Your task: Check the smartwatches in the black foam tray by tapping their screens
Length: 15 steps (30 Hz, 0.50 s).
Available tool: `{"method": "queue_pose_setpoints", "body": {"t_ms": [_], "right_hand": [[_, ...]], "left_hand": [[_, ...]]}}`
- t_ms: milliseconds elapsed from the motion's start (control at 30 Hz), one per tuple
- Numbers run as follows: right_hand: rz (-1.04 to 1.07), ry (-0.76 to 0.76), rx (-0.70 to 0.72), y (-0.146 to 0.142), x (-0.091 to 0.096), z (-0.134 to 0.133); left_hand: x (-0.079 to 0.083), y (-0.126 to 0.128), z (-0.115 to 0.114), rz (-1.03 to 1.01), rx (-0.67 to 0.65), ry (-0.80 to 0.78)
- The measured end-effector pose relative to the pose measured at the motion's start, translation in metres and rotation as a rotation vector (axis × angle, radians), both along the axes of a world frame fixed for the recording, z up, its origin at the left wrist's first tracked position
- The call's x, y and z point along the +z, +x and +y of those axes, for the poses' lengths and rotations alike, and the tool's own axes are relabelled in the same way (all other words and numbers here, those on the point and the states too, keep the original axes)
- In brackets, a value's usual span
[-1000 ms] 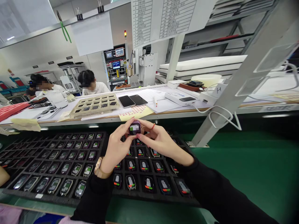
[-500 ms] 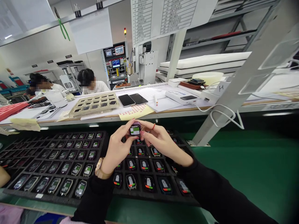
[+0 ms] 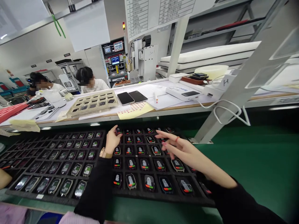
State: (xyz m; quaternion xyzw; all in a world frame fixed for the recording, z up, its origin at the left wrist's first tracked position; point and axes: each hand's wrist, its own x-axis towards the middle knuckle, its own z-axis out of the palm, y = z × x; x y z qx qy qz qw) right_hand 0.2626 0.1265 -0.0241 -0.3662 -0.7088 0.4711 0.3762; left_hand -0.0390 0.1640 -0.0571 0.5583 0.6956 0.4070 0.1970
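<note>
My left hand (image 3: 111,142) has its fingers closed around the edges of a smartwatch (image 3: 119,130) at the far left corner of the right foam tray (image 3: 137,195). Whether that watch is fully down in its slot I cannot tell. My right hand (image 3: 181,146) hovers over the tray's right side, fingers apart and holding nothing, covering some of the watches there. Rows of watch faces fill the black tray; their lit screens carry white text and a red and green bar, as on the dark blue watch (image 3: 166,184).
A second black tray (image 3: 48,196) of watches lies to the left, many screens green and white. Behind runs a shelf with a beige tray (image 3: 93,104), two phones (image 3: 126,98) and papers. A slanted metal post (image 3: 224,84) rises at the right. Co-workers (image 3: 87,81) sit beyond.
My left hand has carried the watch down and left to the tray's far corner. My right hand has let go of it and moved right, its fingers spreading.
</note>
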Motion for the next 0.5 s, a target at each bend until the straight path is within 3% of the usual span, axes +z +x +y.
{"method": "queue_pose_setpoints", "body": {"t_ms": [100, 200, 333, 500], "right_hand": [[0.03, -0.058, -0.121, 0.034, -0.018, -0.007], [0.057, -0.13, -0.277, 0.065, -0.033, -0.019], [0.119, -0.206, -0.508, 0.1, -0.061, -0.038], [0.187, -0.264, -0.763, 0.132, -0.102, -0.062]], "left_hand": [[-0.028, -0.02, 0.032, 0.078, 0.045, -0.094], [-0.044, -0.03, 0.06, 0.144, 0.014, -0.174], [-0.057, -0.038, 0.085, 0.219, -0.101, -0.267], [-0.063, -0.048, 0.097, 0.339, -0.172, -0.346]]}}
